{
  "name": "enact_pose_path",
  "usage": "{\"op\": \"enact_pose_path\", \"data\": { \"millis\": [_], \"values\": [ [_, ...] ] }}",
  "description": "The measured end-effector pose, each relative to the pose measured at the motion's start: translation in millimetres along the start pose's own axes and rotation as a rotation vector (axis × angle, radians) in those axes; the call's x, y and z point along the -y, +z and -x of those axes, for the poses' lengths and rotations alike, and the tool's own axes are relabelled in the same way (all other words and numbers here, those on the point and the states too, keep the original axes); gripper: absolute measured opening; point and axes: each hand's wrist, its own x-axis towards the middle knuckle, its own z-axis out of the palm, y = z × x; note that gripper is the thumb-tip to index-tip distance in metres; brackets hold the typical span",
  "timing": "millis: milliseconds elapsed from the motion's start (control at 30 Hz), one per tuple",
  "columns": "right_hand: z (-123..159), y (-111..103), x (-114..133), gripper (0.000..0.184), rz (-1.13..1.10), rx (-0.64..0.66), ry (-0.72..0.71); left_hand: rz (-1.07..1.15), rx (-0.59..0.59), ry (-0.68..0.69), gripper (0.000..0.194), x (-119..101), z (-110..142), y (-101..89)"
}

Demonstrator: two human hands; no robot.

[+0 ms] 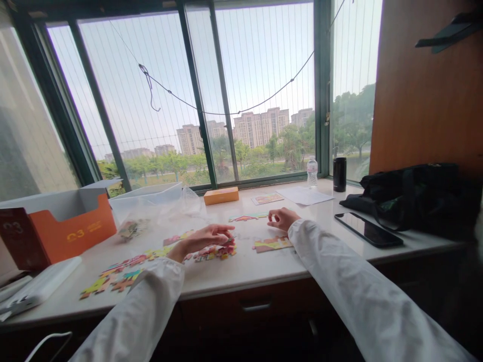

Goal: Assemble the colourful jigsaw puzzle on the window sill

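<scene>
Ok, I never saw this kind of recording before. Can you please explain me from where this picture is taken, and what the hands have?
A camera worn on a person's head took this picture, looking forward and down, so the white-sleeved arms are that person's own. The left hand is over a heap of jigsaw pieces. The right hand is nearest a strip of jigsaw pieces. Whether either hand holds a piece is too small to tell. The white counter also bears a black phone and an orange box.

White stone counter (241, 271), scattered jigsaw pieces (121, 274), orange box (56, 226), black smartphone (368, 229), black bag (411, 198)
</scene>
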Motion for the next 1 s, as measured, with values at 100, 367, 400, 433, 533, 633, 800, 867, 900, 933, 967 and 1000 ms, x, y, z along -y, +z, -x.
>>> {"op": "enact_pose_path", "data": {
  "millis": [100, 367, 400, 433, 533, 633, 800, 867, 900, 933, 967, 1000],
  "values": [
    [0, 0, 0, 0.018, 0.003, -0.003, -0.005, -0.001, 0.074, -0.026, 0.075, 1, -1, 0.1],
    [-2, 2, -2, 0.018, 0.027, 0.002, -0.006, -0.130, 0.112, -0.053, 0.070, 1, 6, -22.0],
    [-2, 1, -1, 0.018, 0.031, 0.004, -0.008, -0.139, 0.091, -0.046, 0.070, 1, 6, -22.7],
    [-2, 0, 1, 0.018, 0.035, 0.004, -0.010, -0.149, 0.062, -0.033, 0.071, 1, 6, -22.2],
    [-1, -4, 8, 0.018, 0.026, -0.002, -0.029, -0.192, -0.048, 0.066, 0.072, -1, -1, -11.6],
    [1, -9, 19, 0.018, -0.010, 0.004, -0.107, -0.336, -0.127, 0.214, 0.067, -4, -11, 9.3],
    [4, -11, 41, 0.016, -0.061, 0.046, -0.246, -0.652, -0.113, 0.411, 0.038, -9, -21, 36.7],
    [5, -8, 47, 0.016, -0.076, 0.076, -0.284, -0.691, -0.097, 0.458, 0.032, -9, -22, 40.4],
    [5, -7, 49, 0.017, -0.083, 0.091, -0.301, -0.693, -0.092, 0.473, 0.031, -9, -23, 41.5],
    [5, -5, 50, 0.017, -0.089, 0.104, -0.318, -0.689, -0.087, 0.483, 0.029, -9, -23, 42.3],
    [6, -3, 51, 0.018, -0.094, 0.118, -0.335, -0.682, -0.078, 0.491, 0.029, -8, -23, 43.2],
    [6, -2, 52, 0.018, -0.096, 0.132, -0.348, -0.674, -0.067, 0.497, 0.028, -7, -24, 44.1]
  ]
}}
